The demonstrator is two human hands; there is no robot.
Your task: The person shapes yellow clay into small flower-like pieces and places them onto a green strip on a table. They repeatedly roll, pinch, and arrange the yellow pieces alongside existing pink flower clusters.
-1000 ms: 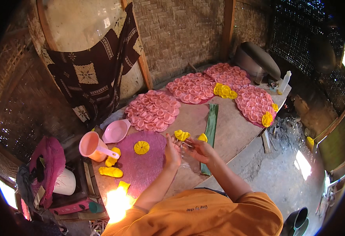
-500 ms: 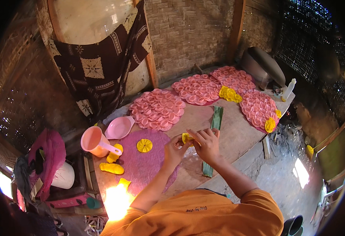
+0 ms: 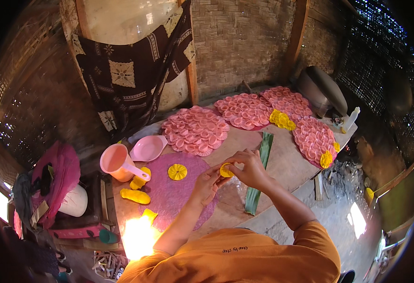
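Well, left hand (image 3: 206,184): from afar, I saw fingers pinch a yellow piece (image 3: 225,170), maybe steadying it.
Right hand (image 3: 249,170): fingers pinched it too, right of the purple mat (image 3: 162,192).

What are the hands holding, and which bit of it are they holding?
A round yellow piece, held by its edge: the left hand has its left side and the right hand its right side.

From my end, the right hand (image 3: 250,169) hides part of the yellow disc (image 3: 225,170); I lose the table's (image 3: 284,165) near-left corner to glare.
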